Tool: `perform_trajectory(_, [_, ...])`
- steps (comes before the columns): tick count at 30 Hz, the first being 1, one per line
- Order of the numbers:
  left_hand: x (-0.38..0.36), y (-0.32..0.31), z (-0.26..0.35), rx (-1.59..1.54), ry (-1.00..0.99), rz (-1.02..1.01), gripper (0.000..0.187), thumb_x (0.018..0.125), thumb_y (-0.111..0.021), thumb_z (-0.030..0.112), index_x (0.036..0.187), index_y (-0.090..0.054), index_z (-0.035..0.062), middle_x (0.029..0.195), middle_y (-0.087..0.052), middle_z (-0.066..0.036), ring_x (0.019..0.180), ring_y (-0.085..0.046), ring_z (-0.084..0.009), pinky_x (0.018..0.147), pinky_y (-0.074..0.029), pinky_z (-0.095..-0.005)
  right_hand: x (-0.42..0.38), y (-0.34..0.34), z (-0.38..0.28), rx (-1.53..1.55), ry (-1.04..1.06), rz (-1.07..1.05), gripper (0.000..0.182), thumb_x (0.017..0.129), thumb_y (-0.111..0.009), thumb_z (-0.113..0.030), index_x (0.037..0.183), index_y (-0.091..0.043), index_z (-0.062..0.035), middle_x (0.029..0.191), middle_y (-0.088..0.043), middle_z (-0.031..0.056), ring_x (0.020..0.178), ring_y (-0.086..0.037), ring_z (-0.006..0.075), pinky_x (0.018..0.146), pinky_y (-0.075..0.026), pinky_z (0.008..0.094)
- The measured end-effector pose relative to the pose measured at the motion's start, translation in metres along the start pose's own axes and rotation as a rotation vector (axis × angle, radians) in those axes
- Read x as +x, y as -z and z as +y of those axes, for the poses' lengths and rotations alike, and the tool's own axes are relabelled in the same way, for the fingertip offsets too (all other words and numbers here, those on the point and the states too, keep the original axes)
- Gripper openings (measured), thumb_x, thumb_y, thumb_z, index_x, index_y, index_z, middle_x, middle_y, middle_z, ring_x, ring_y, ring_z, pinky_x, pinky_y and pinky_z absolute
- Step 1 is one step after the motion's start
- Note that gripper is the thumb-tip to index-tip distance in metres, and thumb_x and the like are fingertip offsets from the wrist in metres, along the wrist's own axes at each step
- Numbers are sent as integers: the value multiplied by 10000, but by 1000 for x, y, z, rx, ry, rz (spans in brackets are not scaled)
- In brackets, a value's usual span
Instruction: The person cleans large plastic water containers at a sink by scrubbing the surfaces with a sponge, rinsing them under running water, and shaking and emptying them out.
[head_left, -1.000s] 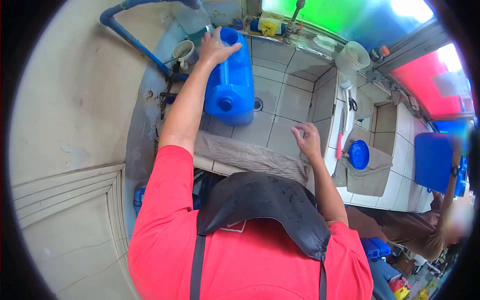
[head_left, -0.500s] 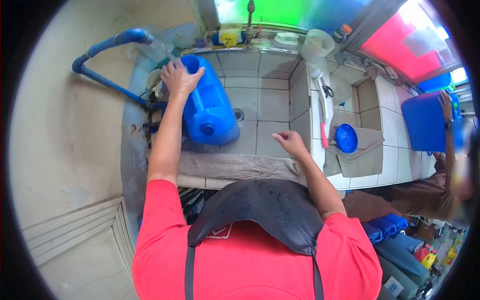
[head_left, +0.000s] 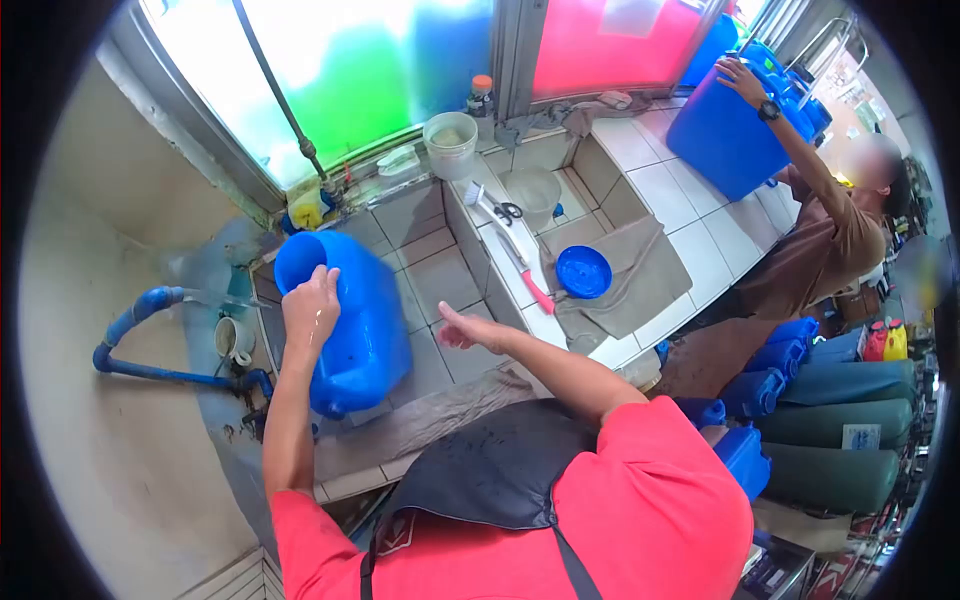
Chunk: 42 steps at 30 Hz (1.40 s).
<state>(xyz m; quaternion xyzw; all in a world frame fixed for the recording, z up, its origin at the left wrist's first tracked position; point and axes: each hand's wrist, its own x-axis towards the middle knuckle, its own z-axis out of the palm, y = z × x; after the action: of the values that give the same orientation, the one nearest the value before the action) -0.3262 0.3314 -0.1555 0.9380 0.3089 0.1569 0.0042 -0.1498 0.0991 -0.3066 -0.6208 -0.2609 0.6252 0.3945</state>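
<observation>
My left hand (head_left: 311, 302) is closed on the blue plastic jerrycan (head_left: 368, 335) just beside its wide open mouth. The jerrycan stands tilted in the tiled sink (head_left: 436, 277). Water streams from the blue pipe (head_left: 160, 299) on the left toward my left hand and the jerrycan; where it lands is hidden behind the hand. Over the sink, to the right of the jerrycan, my right hand (head_left: 468, 330) is open and holds nothing, thumb raised. A folded grey cloth (head_left: 440, 412) lies along the sink's front edge.
On the right ledge are a white brush (head_left: 482, 203), black scissors (head_left: 509, 211), a red-handled tool (head_left: 537, 292) and a blue lid (head_left: 584, 272) on a cloth. A white bucket (head_left: 451, 145) stands behind. At right, a co-worker's hand (head_left: 741, 82) rests on a large blue container (head_left: 728, 137).
The view has swung toward the right. The jerrycan has tipped, its mouth now facing me more, with my left hand gripping it. My right hand has opened and come nearer the jerrycan.
</observation>
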Motion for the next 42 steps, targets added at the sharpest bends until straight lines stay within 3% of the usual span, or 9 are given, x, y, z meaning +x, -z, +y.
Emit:
perform_trajectory(4, [-13, 99, 33, -181, -232, 300, 267, 969, -609, 200, 762, -540, 45, 630, -563, -201, 619, -583, -412, 548, -422, -496, 10, 38, -78, -29, 203, 362, 975, 892, -214, -848, 1299, -577, -39, 1223, -590, 119, 1062, -546, 219, 894, -456, 396])
perform_trajectory(5, [-22, 125, 32, -220, -194, 341, 229, 972, -581, 134, 770, -554, 30, 671, -556, -204, 632, -570, -404, 549, -413, -482, 45, 65, -86, 232, 503, 226, 877, 992, -203, -711, 1527, -343, -30, 1572, -348, 139, 1426, -358, 290, 1181, -271, 409])
perform_trajectory(9, [-78, 130, -30, 48, -248, 639, 188, 972, -574, 166, 965, -660, -1, 905, -665, -197, 762, -629, -417, 633, -496, -437, -34, 80, -199, 275, 767, 469, 757, 1040, -266, -611, 1454, -430, 1, 1432, -497, 146, 1284, -484, 228, 1102, -365, 372])
perform_trajectory(12, [-92, 119, -23, -539, -405, 745, 244, 967, -578, 190, 1053, -653, -26, 1018, -675, -215, 842, -634, -448, 718, -519, -451, -26, 83, -177, 220, 896, 628, 699, 1051, -308, -575, 1396, -471, 10, 1325, -567, 138, 1180, -536, 204, 1044, -407, 360])
perform_trajectory(16, [-86, 85, -33, -459, -303, 433, 276, 1020, -486, 216, 1021, -602, -34, 884, -638, -183, 754, -610, -370, 655, -453, -431, 10, 45, -106, 738, 643, 534, 869, 974, -364, -704, 1482, -390, 1, 1445, -494, 163, 1296, -486, 267, 1100, -371, 396])
perform_trajectory(23, [-77, 83, -28, -654, -85, 288, 343, 1056, -444, 233, 813, -486, -6, 639, -443, -123, 558, -448, -226, 538, -333, -389, 12, 43, -82, 577, 345, 446, 1086, 859, -417, -830, 1522, -311, 23, 1538, -371, 236, 1402, -385, 350, 1160, -285, 457])
perform_trajectory(31, [-75, -50, -129, -1283, 575, 331, 442, 1068, -436, 389, 1243, -618, 26, 1082, -661, -58, 936, -618, -168, 740, -486, -295, -50, 59, -149, -203, 218, 700, 1045, 779, -519, -853, 1281, -623, 58, 1247, -650, 229, 1179, -615, 318, 1012, -461, 382])
perform_trajectory(34, [-86, -129, -161, -1984, 606, -116, 520, 1070, -409, 420, 1400, -521, 35, 1279, -586, -95, 1145, -570, -201, 966, -462, -331, -104, 43, -198, -276, 314, 554, 1073, 758, -485, -890, 1259, -644, 45, 1219, -663, 224, 1163, -626, 321, 1008, -466, 392])
perform_trajectory(42, [-91, -103, -55, -1946, 455, -168, 524, 1071, -406, 419, 1410, -508, 33, 1308, -564, -99, 1180, -546, -211, 993, -444, -345, -167, 22, -248, -463, 644, 543, 850, 811, -562, -791, 1247, -686, -73, 1214, -674, 141, 1149, -613, 249, 1013, -457, 383])
